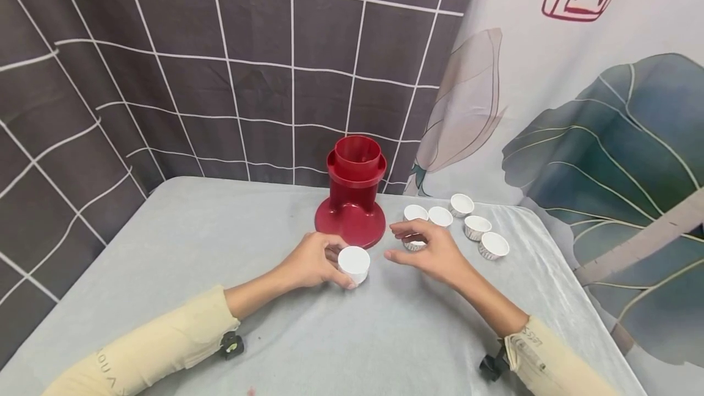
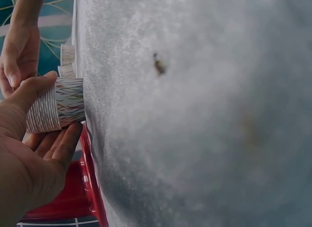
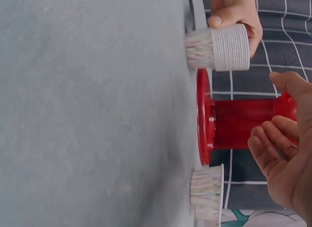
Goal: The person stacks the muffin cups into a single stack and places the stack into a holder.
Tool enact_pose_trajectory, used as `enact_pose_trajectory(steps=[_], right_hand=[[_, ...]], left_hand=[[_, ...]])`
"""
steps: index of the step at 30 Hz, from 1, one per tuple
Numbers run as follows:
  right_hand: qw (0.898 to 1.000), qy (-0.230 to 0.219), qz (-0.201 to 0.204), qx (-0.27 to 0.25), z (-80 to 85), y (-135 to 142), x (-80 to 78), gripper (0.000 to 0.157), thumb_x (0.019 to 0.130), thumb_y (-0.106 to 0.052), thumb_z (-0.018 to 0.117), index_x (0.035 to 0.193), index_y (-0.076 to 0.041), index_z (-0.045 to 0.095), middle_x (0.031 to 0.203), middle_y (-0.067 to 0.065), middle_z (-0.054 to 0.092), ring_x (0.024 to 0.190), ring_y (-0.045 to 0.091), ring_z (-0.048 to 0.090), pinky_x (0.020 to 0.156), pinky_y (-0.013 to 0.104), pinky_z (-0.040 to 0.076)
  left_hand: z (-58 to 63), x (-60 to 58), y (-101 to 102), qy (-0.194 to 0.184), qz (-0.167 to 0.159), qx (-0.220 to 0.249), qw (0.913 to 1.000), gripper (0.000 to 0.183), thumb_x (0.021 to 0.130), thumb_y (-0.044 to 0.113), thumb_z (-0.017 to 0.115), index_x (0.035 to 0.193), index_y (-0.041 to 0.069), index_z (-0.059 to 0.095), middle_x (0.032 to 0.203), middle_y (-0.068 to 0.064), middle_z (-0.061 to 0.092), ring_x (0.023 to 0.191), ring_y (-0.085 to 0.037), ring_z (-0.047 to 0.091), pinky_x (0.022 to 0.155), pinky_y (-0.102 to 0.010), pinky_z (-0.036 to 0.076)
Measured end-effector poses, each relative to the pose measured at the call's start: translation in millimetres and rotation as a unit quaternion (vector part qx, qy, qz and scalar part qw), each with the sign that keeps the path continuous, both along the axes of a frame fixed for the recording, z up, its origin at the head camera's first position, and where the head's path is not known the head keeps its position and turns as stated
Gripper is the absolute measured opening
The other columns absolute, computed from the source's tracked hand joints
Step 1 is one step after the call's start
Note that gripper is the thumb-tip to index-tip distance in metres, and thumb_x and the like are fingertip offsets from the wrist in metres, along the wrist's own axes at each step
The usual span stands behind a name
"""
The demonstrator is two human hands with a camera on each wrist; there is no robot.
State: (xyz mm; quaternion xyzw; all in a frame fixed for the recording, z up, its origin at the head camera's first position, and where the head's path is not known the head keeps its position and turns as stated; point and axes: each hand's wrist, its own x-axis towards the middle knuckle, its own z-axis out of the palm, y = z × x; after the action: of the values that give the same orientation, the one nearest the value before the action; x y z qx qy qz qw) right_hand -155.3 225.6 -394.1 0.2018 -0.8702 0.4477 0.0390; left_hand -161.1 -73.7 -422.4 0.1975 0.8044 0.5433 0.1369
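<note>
My left hand grips a stack of nested paper baking cups between thumb and fingers. The stack stands upright at the cloth, plain white rims on top and coloured wavy lines on the lowest cup. To its right, my right hand hovers with fingers apart and bent loosely, holding nothing. Behind it are loose paper cups, and it partly covers one of them. Just beyond the stack stands a red plastic holder with a round base and an open, ringed cylinder on top.
Several single paper cups, among them one at the front right and one at the back, stand right of the red holder. A pale grey cloth covers the table. Dark checked fabric hangs behind, with a leaf-patterned curtain at right.
</note>
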Motion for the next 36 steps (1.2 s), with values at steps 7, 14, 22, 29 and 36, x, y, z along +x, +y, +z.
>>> enact_pose_trajectory(steps=[7, 14, 22, 29, 36], right_hand=[[0.999, -0.005, -0.032, 0.005, 1.8, 19, 3.2, 0.045, 0.09, -0.023, 0.097, 0.13, -0.01, 0.082, 0.131, 0.014, 0.083, 0.118, 0.037, 0.082, 0.106, 0.053, 0.067], [0.996, 0.01, -0.079, 0.028, 2.9, 40, 8.0, 0.043, 0.092, -0.026, 0.094, 0.13, -0.009, 0.082, 0.129, 0.007, 0.084, 0.116, 0.031, 0.081, 0.104, 0.038, 0.066], [0.992, 0.048, -0.11, 0.039, 1.5, 62, 10.8, 0.042, 0.092, -0.021, 0.095, 0.13, -0.008, 0.083, 0.123, 0.011, 0.085, 0.107, 0.011, 0.079, 0.095, 0.012, 0.058], [0.985, 0.074, -0.148, 0.051, 4.3, 79, 14.1, 0.041, 0.092, -0.022, 0.096, 0.129, -0.01, 0.083, 0.122, 0.011, 0.084, 0.104, -0.009, 0.07, 0.094, 0.005, 0.054], [0.977, 0.077, -0.187, 0.066, 5.7, 95, 18.6, 0.046, 0.091, -0.027, 0.096, 0.133, -0.015, 0.082, 0.121, 0.011, 0.083, 0.101, -0.02, 0.063, 0.092, 0.005, 0.052]], left_hand=[[1.5, 0.7, 1, -0.003, 0.001, 0.001, 1.0, 0.05, 0.07, 0.008, 0.107, 0.114, 0.003, 0.082, 0.105, -0.008, 0.082, 0.094, -0.017, 0.083, 0.09, -0.031, 0.07], [0.8, 0.3, 2, -0.003, 0.002, -0.003, 1.0, 0.049, 0.07, 0.009, 0.107, 0.113, 0.004, 0.082, 0.106, -0.007, 0.081, 0.094, -0.017, 0.082, 0.09, -0.03, 0.069], [0.7, 0.3, 2, -0.002, 0.004, -0.01, 0.9999, 0.049, 0.07, 0.009, 0.107, 0.112, 0.004, 0.082, 0.105, -0.007, 0.081, 0.093, -0.017, 0.082, 0.089, -0.03, 0.069], [0.4, -0.1, 1, -0.007, 0.005, -0.008, 0.9999, 0.049, 0.071, 0.008, 0.107, 0.113, 0.004, 0.082, 0.106, -0.007, 0.081, 0.094, -0.017, 0.082, 0.09, -0.031, 0.07], [1.2, 0.3, 1, -0.006, 0.003, -0.01, 0.9999, 0.047, 0.071, 0.01, 0.107, 0.111, 0.006, 0.083, 0.106, -0.007, 0.08, 0.093, -0.016, 0.082, 0.088, -0.027, 0.068]])
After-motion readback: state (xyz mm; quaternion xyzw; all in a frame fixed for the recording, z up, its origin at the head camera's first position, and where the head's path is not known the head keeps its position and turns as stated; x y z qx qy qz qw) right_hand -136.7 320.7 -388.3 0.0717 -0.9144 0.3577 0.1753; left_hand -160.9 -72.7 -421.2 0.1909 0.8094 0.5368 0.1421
